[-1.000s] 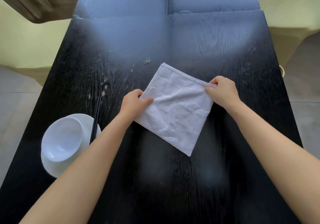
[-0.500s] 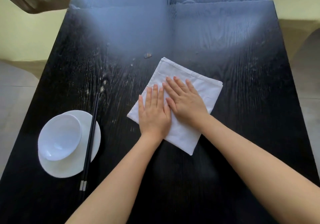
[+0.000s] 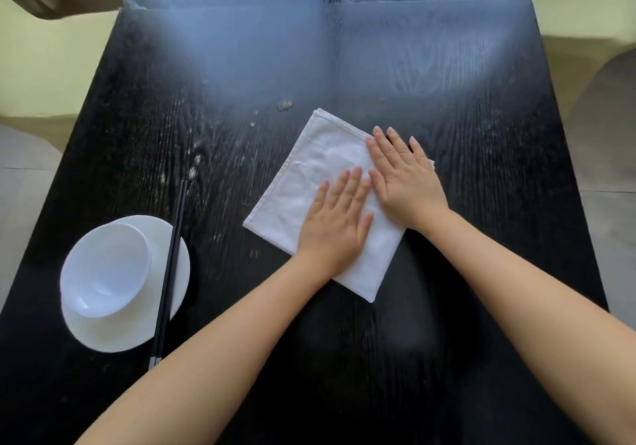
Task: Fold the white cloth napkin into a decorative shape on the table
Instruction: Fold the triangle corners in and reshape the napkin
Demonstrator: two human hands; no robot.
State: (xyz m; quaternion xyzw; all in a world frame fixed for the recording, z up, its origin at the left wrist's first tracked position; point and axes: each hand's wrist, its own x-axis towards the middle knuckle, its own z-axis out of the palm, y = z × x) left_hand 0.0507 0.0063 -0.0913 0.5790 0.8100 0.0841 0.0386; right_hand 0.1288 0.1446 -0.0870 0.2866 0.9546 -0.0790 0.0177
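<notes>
Folded white napkin (image 3: 311,183) flat, set diamond-wise; corners toward and away.

Bluish glare across far table (image 3: 413,66)

The table (image 3: 481,203) is black wood with a raised, open grain, semi-glossy where light washes pale across its far half, and flecked with pale specks. The napkin (image 3: 320,169) is white woven cloth, matt, softly creased, with a stitched hem. The bowl (image 3: 103,269) and plate (image 3: 168,262) are smooth, glossy white, perhaps ceramic. The chopsticks (image 3: 172,259) are smooth black with silvery, metal-looking ends
</notes>
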